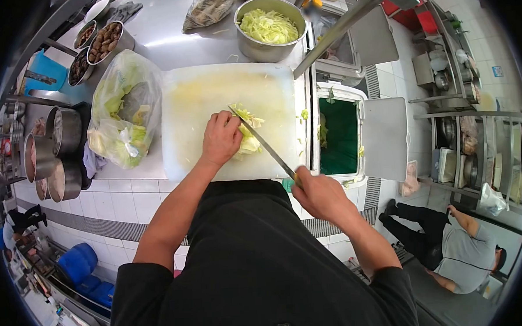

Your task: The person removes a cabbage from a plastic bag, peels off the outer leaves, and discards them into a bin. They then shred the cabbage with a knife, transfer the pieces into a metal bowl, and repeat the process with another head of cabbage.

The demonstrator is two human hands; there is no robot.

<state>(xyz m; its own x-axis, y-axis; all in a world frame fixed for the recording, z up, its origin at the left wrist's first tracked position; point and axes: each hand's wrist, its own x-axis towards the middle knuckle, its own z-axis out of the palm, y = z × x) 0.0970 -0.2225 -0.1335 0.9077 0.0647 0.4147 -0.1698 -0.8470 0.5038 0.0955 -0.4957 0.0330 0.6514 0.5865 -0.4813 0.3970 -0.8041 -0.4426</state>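
A pale green leafy vegetable that looks like cabbage (pixel 248 142) lies partly sliced on the white cutting board (pixel 184 117). My left hand (pixel 221 137) presses down on it with curled fingers and hides part of it. In my right hand (pixel 320 195) is the handle of a long kitchen knife (pixel 271 151). Its blade slants up and left across the cabbage, with the tip close beside my left fingertips. Thin shreds lie around the blade's far end.
A metal pot (pixel 268 51) of shredded greens stands behind the board. A plastic bag (pixel 124 105) of greens sits at left, near bowls (pixel 107 44) of brown food. Right of the counter is an open green-lined bin (pixel 337 157). Another person (pixel 460 250) stands at lower right.
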